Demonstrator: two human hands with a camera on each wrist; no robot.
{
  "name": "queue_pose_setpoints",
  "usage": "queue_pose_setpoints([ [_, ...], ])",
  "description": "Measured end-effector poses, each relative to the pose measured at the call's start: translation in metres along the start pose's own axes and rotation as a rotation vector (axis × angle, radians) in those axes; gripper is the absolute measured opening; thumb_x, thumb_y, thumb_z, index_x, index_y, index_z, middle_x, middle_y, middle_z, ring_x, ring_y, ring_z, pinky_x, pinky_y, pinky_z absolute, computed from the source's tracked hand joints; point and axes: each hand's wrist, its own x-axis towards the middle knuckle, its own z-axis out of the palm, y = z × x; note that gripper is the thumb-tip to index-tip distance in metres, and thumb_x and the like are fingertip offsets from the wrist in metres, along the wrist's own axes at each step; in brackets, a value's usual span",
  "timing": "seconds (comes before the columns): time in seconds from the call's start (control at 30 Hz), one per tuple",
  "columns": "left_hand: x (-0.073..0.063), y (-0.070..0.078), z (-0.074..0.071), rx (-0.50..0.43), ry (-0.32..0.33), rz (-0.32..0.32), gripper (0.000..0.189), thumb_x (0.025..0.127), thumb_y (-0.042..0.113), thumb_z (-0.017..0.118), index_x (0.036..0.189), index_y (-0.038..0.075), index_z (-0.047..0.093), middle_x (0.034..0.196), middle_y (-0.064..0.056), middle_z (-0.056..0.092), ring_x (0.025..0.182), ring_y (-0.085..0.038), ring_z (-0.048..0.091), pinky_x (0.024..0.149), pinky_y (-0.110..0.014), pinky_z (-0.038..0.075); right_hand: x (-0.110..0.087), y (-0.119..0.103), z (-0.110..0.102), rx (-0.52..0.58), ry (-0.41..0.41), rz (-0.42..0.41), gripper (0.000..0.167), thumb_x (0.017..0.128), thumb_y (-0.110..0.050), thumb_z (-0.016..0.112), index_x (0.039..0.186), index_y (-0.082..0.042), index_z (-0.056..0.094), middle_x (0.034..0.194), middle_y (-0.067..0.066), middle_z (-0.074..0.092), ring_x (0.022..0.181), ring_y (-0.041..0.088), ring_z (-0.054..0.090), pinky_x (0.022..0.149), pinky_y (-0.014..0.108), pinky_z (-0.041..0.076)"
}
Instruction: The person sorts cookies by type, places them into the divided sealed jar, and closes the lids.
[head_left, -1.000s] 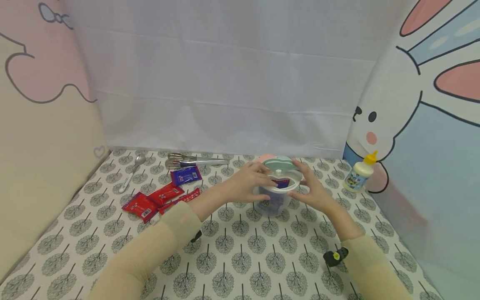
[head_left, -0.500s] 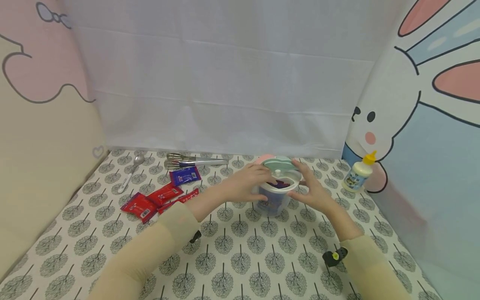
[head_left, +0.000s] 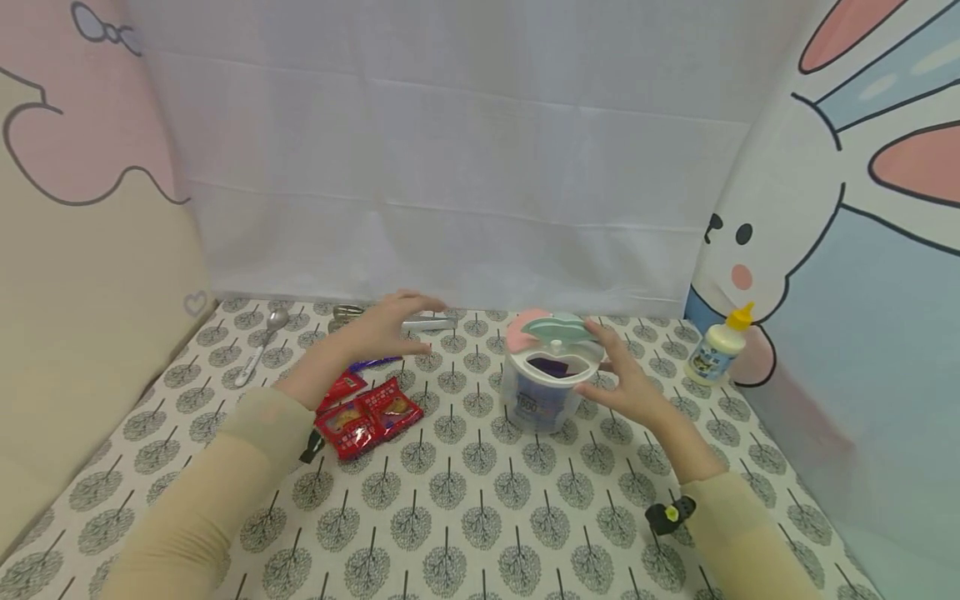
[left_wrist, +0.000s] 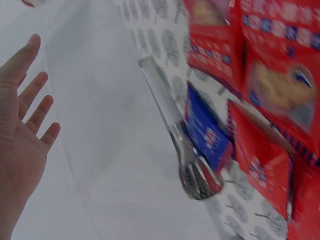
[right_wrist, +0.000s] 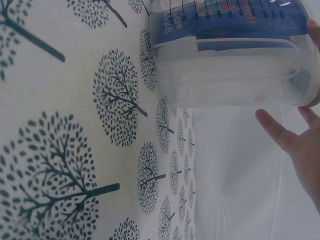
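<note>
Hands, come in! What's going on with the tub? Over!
Left hand open, empty, apart from the tub. Right hand holding tub beside its raised lid. Blue packet inside; nothing seen in the way.

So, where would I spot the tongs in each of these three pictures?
Head view: tongs left of centre, partly hidden behind the left hand.
Left wrist view: just right of centre, beside the blue packet.
Right wrist view: not in it.
Shared landmark: the tree-print cloth, visible in all three.
</note>
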Motion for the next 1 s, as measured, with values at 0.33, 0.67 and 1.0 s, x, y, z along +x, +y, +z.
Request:
queue_pose_setpoints([
  [0.33,-0.046,-0.079,0.017,-0.002,-0.123,-0.28,0.075,0.078,0.026,0.077,0.142,0.013,0.041,0.138,-0.018,0.048,0.118,-0.04,0.05,0.097,-0.058,0.043,-0.001,0.001,0.001,-0.004,0.006,-0.01,0.089,0.077,0.006,0.071,0.147,0.001,0.017,0.148,0.029,0.019,0.125,0.046,0.035,0.092,0.059,0.046],
  [0.67,-0.058,-0.1,0.04,0.061,-0.153,-0.307,0.071,0.076,0.029,0.077,0.137,0.01,0.046,0.14,-0.023,0.044,0.126,-0.044,0.041,0.105,-0.062,0.03,-0.002,0.001,0.001,0.004,0.013,-0.01,0.089,0.076,0.006,0.071,0.147,0.0,0.017,0.147,0.029,0.019,0.125,0.047,0.034,0.091,0.06,0.046],
  [1.0,-0.053,-0.097,0.051,0.053,-0.102,-0.258,0.051,0.078,0.026,0.076,0.123,0.008,0.058,0.133,-0.02,0.051,0.123,-0.044,0.043,0.104,-0.061,0.033,-0.003,0.001,0.002,0.01,0.012,-0.002,0.089,0.077,0.006,0.07,0.147,-0.001,0.017,0.147,0.029,0.019,0.125,0.047,0.034,0.092,0.06,0.045],
])
